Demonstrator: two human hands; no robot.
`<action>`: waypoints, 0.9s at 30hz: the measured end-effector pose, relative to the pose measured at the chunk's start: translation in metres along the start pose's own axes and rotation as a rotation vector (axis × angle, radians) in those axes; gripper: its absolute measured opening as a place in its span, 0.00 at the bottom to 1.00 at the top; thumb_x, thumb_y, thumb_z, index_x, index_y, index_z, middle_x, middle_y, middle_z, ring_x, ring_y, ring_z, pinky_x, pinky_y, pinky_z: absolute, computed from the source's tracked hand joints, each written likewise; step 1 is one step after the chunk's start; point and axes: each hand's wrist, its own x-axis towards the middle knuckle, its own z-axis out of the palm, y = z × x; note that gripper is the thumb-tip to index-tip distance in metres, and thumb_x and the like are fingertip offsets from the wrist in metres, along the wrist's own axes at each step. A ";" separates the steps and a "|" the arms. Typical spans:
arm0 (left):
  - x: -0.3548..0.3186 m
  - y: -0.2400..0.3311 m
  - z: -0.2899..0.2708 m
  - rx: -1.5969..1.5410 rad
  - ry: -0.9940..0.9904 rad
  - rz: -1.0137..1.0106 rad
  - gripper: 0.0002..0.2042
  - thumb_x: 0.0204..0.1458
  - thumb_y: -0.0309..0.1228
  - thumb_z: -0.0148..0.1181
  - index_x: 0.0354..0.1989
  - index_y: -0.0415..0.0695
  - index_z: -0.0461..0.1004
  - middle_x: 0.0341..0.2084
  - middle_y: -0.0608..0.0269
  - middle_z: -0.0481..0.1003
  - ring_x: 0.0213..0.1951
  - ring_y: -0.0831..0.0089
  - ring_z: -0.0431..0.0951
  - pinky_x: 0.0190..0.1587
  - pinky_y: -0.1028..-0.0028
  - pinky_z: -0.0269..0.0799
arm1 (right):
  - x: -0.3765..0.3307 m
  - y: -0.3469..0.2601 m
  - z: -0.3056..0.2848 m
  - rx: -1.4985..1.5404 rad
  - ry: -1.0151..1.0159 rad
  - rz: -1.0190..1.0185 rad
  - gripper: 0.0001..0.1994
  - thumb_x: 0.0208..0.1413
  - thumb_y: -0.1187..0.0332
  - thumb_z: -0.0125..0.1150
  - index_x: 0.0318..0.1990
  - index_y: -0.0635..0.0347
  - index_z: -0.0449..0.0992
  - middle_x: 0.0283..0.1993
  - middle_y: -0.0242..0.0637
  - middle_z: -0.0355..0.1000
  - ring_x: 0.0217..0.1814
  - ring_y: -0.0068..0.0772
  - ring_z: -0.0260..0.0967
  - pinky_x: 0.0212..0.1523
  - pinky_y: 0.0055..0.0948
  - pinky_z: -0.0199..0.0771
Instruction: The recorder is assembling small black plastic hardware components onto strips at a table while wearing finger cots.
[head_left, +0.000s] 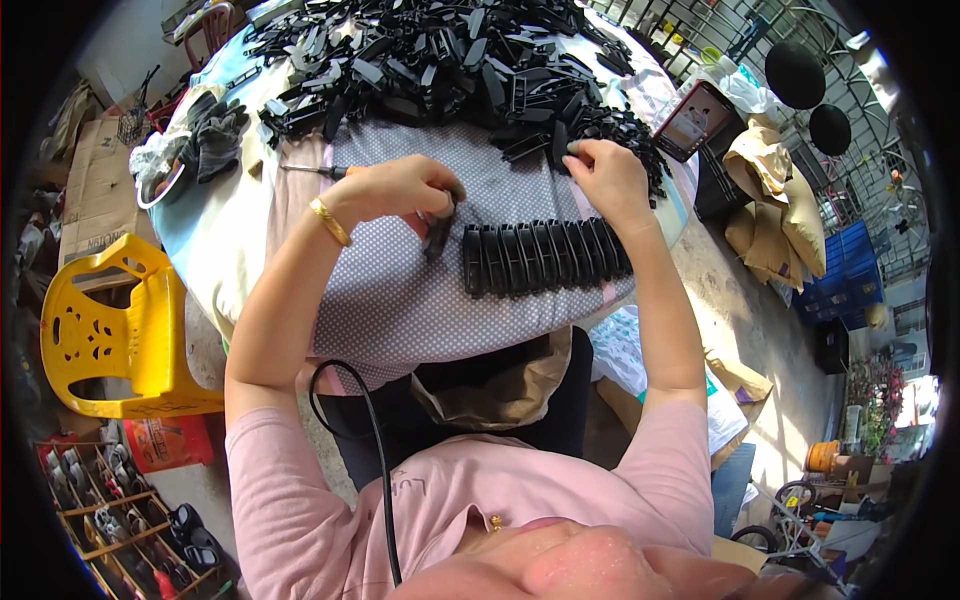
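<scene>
Both forearms are reaching up from the lower edge over the desk (400,300), elbows bent outward. The left hand (400,188) is curling shut around a single black plastic part (438,232), wrist bent inward. The right hand (608,172) is pinching a black piece (560,148) at the edge of the heap of black parts (440,60). Between and just below the 2 hands, a neat row of black parts (545,257) is lying on the dotted cloth (400,290).

Left hand (405,190), right hand (607,172) closed
</scene>
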 end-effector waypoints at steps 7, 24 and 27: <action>0.007 -0.011 0.008 0.470 0.066 0.204 0.16 0.43 0.22 0.54 0.44 0.35 0.72 0.28 0.56 0.75 0.29 0.70 0.77 0.30 0.78 0.76 | 0.021 0.002 0.021 -0.098 -0.062 0.032 0.21 0.41 0.63 0.62 0.47 0.53 0.74 0.26 0.37 0.74 0.29 0.38 0.73 0.34 0.35 0.73; -0.018 -0.001 0.034 0.074 0.204 -0.091 0.17 0.50 0.29 0.58 0.47 0.35 0.69 0.34 0.58 0.73 0.28 0.76 0.76 0.28 0.80 0.74 | -0.011 -0.032 -0.018 0.852 -0.234 0.074 0.26 0.47 0.76 0.62 0.55 0.68 0.64 0.27 0.28 0.70 0.26 0.13 0.64 0.27 0.14 0.66; -0.002 0.000 0.025 0.217 0.417 0.209 0.21 0.49 0.37 0.61 0.47 0.34 0.70 0.31 0.54 0.75 0.31 0.74 0.77 0.33 0.78 0.74 | -0.024 -0.054 -0.015 0.937 -0.173 0.057 0.30 0.46 0.76 0.63 0.59 0.66 0.60 0.28 0.30 0.71 0.28 0.14 0.66 0.27 0.15 0.68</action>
